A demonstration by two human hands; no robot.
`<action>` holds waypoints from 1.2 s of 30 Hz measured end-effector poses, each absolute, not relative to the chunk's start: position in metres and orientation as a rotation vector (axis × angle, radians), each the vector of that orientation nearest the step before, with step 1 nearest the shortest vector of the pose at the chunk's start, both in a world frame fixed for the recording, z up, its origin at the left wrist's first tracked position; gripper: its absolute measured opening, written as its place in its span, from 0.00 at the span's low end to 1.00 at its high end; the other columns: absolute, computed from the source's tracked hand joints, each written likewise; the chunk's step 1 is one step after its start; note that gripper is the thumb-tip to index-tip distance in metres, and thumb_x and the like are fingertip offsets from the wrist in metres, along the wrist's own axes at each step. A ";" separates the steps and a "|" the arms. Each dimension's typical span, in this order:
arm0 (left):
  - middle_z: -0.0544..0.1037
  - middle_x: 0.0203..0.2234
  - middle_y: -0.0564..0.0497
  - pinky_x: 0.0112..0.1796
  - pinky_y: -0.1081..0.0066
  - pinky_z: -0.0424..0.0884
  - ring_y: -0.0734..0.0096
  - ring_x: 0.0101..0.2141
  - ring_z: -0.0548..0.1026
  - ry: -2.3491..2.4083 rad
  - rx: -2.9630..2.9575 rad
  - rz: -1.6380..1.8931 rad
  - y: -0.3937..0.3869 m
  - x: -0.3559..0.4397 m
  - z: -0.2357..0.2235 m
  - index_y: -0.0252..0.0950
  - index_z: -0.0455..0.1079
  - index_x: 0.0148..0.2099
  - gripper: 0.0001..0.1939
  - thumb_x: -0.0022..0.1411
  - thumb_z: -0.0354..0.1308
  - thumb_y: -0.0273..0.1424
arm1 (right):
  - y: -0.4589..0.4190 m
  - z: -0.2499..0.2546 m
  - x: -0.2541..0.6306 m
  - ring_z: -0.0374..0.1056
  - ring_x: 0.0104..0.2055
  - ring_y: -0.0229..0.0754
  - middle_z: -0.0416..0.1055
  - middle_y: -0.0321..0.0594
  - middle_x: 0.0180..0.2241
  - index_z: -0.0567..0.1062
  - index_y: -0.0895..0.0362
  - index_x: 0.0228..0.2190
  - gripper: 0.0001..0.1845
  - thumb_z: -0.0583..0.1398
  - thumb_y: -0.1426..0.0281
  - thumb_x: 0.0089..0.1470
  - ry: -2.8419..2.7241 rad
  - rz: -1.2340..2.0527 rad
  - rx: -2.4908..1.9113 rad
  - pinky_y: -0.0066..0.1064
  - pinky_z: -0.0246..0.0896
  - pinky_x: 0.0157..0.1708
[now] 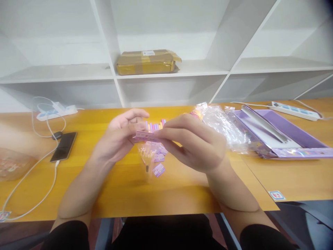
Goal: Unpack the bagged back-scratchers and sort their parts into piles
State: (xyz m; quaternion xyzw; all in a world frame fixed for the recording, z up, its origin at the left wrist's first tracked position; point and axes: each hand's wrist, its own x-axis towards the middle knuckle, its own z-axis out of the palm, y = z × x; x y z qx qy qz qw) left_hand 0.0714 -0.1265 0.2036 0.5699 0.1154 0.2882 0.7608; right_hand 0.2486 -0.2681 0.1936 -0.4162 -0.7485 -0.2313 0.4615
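Both hands meet over the middle of the table around a small pink printed packet (146, 136), with a row of pastel-coloured sticks showing above its upper edge. My left hand (118, 137) grips its left end between thumb and fingers. At the right end, my right hand (195, 142) pinches it with thumb and fingertips, hiding part of it. Below lies a clear plastic bag (146, 156) with thin yellowish items and a dark tip. Beside this bag are small purple printed cards (159, 170), some partly covered by my hands.
At right, crumpled clear wrapping (221, 126) lies against an open purple box (307, 137). A phone (63, 147) with a white cable rests at left, near a power strip (57, 111). Another power strip (296, 110) sits back right. A taped carton (147, 63) stands on the shelf.
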 end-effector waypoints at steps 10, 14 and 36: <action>0.73 0.23 0.56 0.25 0.79 0.71 0.79 0.22 0.71 0.222 1.186 0.533 -0.124 0.071 0.204 0.35 0.79 0.45 0.15 0.58 0.77 0.32 | -0.259 0.194 0.254 0.75 0.42 0.40 0.77 0.40 0.43 0.78 0.51 0.56 0.15 0.62 0.76 0.72 -1.885 -0.504 -0.953 0.32 0.74 0.40; 0.72 0.23 0.56 0.24 0.80 0.70 0.79 0.23 0.71 0.220 1.172 0.538 -0.123 0.071 0.204 0.35 0.80 0.45 0.15 0.57 0.78 0.31 | -0.258 0.193 0.253 0.74 0.40 0.39 0.77 0.40 0.42 0.80 0.52 0.51 0.11 0.62 0.75 0.72 -1.913 -0.482 -0.970 0.31 0.73 0.40; 0.72 0.26 0.55 0.26 0.78 0.67 0.78 0.25 0.68 0.195 1.263 0.604 -0.131 0.074 0.199 0.36 0.79 0.44 0.15 0.58 0.78 0.35 | -0.261 0.194 0.248 0.73 0.39 0.38 0.75 0.41 0.48 0.69 0.52 0.62 0.31 0.72 0.59 0.64 -1.797 -0.047 -1.245 0.29 0.69 0.33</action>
